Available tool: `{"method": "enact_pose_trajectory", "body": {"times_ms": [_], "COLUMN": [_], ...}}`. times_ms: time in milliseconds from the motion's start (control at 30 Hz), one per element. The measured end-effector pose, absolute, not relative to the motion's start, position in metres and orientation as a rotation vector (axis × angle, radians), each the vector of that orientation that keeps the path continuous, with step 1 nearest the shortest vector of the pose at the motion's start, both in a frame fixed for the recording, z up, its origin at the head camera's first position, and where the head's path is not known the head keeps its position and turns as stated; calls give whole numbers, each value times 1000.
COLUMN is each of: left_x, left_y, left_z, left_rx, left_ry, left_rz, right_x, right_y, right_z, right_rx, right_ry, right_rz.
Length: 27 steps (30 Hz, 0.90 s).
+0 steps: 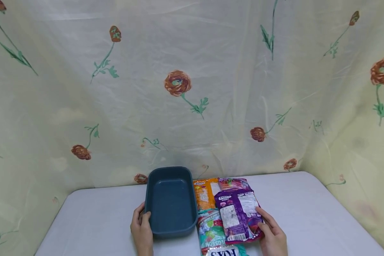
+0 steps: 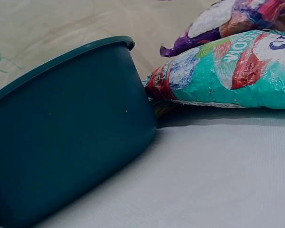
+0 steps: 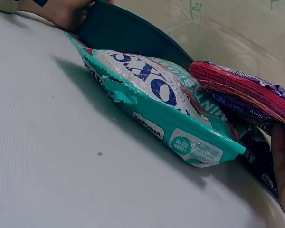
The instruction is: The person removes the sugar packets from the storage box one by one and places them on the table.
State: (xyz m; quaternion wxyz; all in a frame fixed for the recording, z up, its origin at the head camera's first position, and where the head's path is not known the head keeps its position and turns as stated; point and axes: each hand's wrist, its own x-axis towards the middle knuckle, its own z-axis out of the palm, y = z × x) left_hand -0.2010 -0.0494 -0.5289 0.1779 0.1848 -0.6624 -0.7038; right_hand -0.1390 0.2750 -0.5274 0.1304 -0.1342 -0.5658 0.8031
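Note:
My left hand (image 1: 142,229) holds the left wall of a dark blue-green plastic bin (image 1: 171,227), thumb over the rim. The bin stands on the table, its outer wall (image 2: 71,128) filling much of the left wrist view. My right hand (image 1: 273,233) grips the lower right edge of a purple candy bag (image 1: 230,215), thumb on top. That bag is raised over other bags in the right wrist view. Beneath and left of it lies a teal Fox's candy bag (image 3: 152,90). An orange candy bag (image 1: 203,197) lies behind the teal one, close against the bin.
Behind the held bag, a purple-pink bag (image 1: 233,183) shows at the back. A dark bag (image 3: 259,159) lies under it in the right wrist view. The white-covered table (image 1: 307,213) meets a flowered curtain (image 1: 224,106) at the back and sides.

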Motion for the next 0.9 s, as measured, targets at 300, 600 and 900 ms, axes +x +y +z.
{"method": "enact_pose_trajectory", "body": {"times_ms": [300,600,900], "left_x": [-201,-202,-202], "left_y": [-50,-51,-51], "left_z": [-530,-531,-530], "left_rx": [536,534,534], "left_ry": [-1872,-1875,-1880], "left_rz": [-1983,-1991,-1993], "right_x": [-134,-127,-117], "right_y": [280,288,295], "right_z": [-529,-531,-532], "right_rx": [-390,-535,-542], "right_ry": [-1661,-1744,-1788], "right_rz": [2319,2271,2276]}}
